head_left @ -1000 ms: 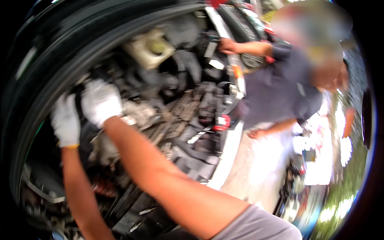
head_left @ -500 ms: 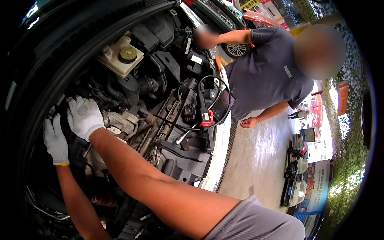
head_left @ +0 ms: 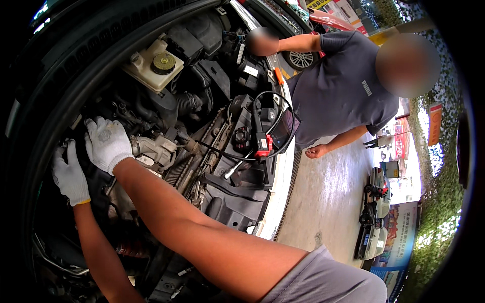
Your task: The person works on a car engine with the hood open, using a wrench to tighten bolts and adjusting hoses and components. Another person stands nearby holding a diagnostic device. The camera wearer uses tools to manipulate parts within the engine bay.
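White knit gloves cover both my hands, deep in a car's engine bay close to the dark rear edge. My right hand is bent over dark parts beside a metal housing, its fingers curled and their tips partly hidden. Further left, my left hand reaches in with fingers bent around something small and dark that I cannot make out. A cream fluid reservoir with a round yellow-and-black cap sits beyond my right hand.
A red-and-black handheld device with a looped black cable lies at the bay's front. Near it rests an orange handle. A person in a grey shirt stands at the front edge, one hand hanging. Parked vehicles stand beyond.
My left hand has shifted slightly, its fingers more bent than before. My right hand stays nearly in place. The whole view has tilted a little; the other person stands much as before.
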Available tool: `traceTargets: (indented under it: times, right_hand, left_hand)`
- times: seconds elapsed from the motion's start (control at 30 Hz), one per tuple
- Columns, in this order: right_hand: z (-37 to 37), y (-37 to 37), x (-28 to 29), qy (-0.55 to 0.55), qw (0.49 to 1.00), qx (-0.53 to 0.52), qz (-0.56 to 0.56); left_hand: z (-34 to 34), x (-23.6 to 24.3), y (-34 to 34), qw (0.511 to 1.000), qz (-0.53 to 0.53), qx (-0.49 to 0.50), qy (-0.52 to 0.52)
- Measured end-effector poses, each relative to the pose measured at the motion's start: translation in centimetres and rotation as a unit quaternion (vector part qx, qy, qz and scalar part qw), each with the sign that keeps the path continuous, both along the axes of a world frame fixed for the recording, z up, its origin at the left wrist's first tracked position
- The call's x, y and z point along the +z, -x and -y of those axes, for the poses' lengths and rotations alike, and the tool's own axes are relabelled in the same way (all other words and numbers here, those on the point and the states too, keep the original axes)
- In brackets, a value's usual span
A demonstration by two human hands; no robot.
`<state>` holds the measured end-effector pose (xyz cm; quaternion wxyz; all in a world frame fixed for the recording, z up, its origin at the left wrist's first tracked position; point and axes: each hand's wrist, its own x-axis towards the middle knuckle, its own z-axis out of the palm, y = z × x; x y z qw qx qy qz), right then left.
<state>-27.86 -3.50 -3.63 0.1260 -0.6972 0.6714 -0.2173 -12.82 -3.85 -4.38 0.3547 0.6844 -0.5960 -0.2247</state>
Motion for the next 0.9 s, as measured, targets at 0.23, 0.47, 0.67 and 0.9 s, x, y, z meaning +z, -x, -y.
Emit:
traceTargets:
  times: [0.23,0.47,0.67,0.9]
  right_hand:
    - [0.0,-0.1,0.1,0.002,1.0,-0.003,0.015]
    - [-0.1,-0.1,-0.3,0.016,1.0,-0.005,0.025]
    - [0.1,-0.2,-0.4,0.016,1.0,0.0,0.014]
    - [0.3,-0.5,-0.4,0.021,1.0,0.002,0.006]
  left_hand:
    - [0.5,-1.4,-0.5,0.995,0.016,-0.034,0.095]
    - [-0.2,0.9,1.2,0.991,0.122,0.051,0.019]
    - [0.3,-0.3,-0.5,0.997,0.074,0.004,-0.026]
    - [0.3,-1.3,-0.6,0.991,0.088,-0.007,0.106]
